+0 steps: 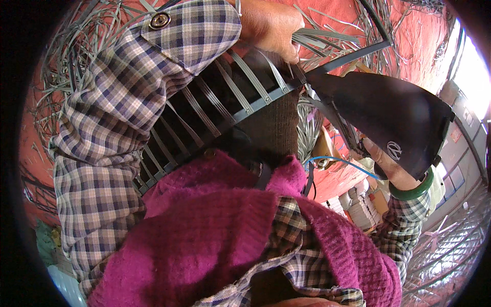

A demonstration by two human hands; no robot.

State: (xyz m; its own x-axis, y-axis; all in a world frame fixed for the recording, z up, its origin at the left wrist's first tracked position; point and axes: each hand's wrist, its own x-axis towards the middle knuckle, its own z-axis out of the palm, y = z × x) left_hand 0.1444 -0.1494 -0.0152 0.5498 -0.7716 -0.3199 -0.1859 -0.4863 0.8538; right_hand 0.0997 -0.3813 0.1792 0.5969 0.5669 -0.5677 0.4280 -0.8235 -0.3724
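My left hand (273, 25), at the top middle, is closed at the near end of a bundle of flat grey strips (330, 37), its fingertips partly hidden. Just below it slants a grey frame (255, 105), with strips crossing it at intervals, over my lap. On the right, my right hand (389, 165), with a green bangle (413, 192) at the wrist, is wrapped round a black tool (394, 105). The tool has a wide tapered body, and its narrow end reaches to the frame's edge near my left hand. A blue hose (340, 159) runs beside it.
Tangled grey strips (76, 56) lie over the red floor (419, 48) at the far left and top. A brass-coloured object (325, 148) lies under the tool. Stacked pale items (362, 207) are at the right, and clear plastic sheeting (450, 256) is at the lower right.
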